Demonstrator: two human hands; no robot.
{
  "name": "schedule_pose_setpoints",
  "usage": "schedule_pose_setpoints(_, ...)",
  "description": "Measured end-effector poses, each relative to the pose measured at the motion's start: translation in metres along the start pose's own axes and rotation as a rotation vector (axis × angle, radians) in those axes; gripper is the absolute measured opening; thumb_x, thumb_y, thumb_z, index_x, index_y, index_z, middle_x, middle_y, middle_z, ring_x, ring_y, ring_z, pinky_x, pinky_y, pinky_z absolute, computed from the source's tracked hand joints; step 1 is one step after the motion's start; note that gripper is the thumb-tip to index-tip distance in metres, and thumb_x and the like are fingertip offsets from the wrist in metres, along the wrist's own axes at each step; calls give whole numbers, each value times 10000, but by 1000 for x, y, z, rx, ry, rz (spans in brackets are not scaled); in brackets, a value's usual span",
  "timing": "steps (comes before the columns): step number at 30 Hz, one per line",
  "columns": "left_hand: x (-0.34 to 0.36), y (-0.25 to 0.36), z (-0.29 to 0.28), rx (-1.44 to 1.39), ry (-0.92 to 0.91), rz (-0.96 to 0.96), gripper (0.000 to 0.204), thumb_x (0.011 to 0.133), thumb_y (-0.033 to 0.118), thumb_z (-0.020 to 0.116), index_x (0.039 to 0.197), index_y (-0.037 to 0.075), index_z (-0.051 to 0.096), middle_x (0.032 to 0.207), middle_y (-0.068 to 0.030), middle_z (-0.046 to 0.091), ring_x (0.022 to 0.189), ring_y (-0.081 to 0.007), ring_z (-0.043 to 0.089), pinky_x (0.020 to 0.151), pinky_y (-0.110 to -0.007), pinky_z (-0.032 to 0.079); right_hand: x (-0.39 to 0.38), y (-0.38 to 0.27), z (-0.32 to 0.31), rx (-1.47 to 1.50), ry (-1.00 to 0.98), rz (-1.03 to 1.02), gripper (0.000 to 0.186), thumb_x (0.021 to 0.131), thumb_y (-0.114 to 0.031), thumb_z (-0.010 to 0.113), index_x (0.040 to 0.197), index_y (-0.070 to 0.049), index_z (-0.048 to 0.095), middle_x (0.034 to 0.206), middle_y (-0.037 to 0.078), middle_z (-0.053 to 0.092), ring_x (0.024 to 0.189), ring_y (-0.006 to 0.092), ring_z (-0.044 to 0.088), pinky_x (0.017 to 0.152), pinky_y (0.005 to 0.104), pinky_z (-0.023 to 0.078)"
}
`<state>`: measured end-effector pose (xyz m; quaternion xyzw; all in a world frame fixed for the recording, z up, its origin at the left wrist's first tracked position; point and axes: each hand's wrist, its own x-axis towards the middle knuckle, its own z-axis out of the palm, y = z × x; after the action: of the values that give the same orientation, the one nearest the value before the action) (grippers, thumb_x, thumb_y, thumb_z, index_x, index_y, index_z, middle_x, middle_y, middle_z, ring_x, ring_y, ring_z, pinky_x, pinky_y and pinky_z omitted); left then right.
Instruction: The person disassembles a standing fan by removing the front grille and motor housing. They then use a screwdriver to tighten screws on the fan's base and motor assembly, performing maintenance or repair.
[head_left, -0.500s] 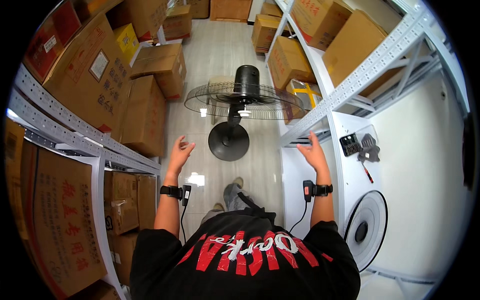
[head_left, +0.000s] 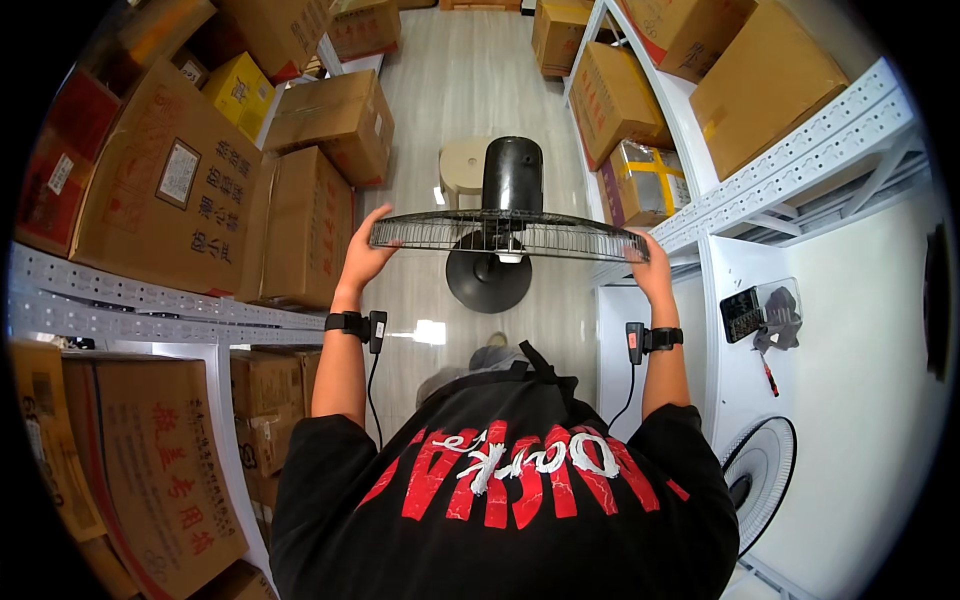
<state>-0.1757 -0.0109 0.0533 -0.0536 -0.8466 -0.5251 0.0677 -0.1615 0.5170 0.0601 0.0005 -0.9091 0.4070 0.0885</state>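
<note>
Both hands are taking hold of a black fan that is standing on the floor in front of the person. The left hand (head_left: pixel 366 256) is gripping the left edge of the wire cage (head_left: pixel 440 233), its fingers reaching up around the rim. The right hand (head_left: pixel 650 268) is gripping the opposite edge, its fingers bending over the wires. The cage is showing almost edge-on, stretching between the two hands. Behind it the dark motor housing (head_left: pixel 514 173) is sticking out, and a small white piece (head_left: pixel 509 259) is showing near the middle of the cage. Below, the round black base (head_left: pixel 488 278) is resting on the pale floor (head_left: pixel 440 90). A cream stool (head_left: pixel 461 165) is standing just behind the fan, to the left of the housing.

Each wrist is wearing a black strap with a small device and a cable hanging from it. On the right, a white surface is carrying a black case (head_left: pixel 741 314), a grey crumpled item (head_left: pixel 781 322) touching or just beside it, a red-and-black screwdriver (head_left: pixel 769 376), and a round fan grille (head_left: pixel 765 480) nearer the person. Cardboard boxes (head_left: pixel 312 232) are filling the shelves along the left.
</note>
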Motion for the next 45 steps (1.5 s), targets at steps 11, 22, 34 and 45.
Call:
schedule_pose_setpoints(11, 63, 4, -19, -175, -54, -249, 232, 832, 46, 548, 1004, -39, 678, 939, -68, 702, 858, -129, 624, 754, -255, 481, 81, -48, -20, -87, -8, 183, 378, 842, -343, 653, 906, 29, 673, 799, 211, 671, 773, 342, 655, 709, 377, 498)
schedule_pose_setpoints(22, 120, 15, -44, -400, -122, -519, 168, 852, 76, 488, 790, -35, 597, 732, -85, 627, 648, -145, 581, 583, -272, 465, 189, -100, -30, -56, -234, 462, 229, 803, -203, 624, 719, 6, 669, 672, 68, 668, 574, 143, 628, 500, 313, 471)
schedule_pose_setpoints(34, 128, -2, -62, -136, -449, -273, 324, 830, 143, 622, 1102, -31, 648, 893, -57, 676, 823, -122, 593, 760, -264, 473, 129, -99, -20, -317, 146, 167, 582, 788, -340, 755, 1206, 30, 592, 1126, 233, 648, 1048, 338, 632, 901, 371, 485)
schedule_pose_setpoints(45, 121, -22, -65, -358, -521, -34, 435, 897, 131, 645, 1275, -49, 530, 1247, -140, 614, 1172, -201, 570, 1016, -314, 420, -4, -115, 119, -37, 223, 645, 747, 891, -601, 550, 1350, -19, 459, 899, 142, 687, 725, 199, 655, 630, 333, 526)
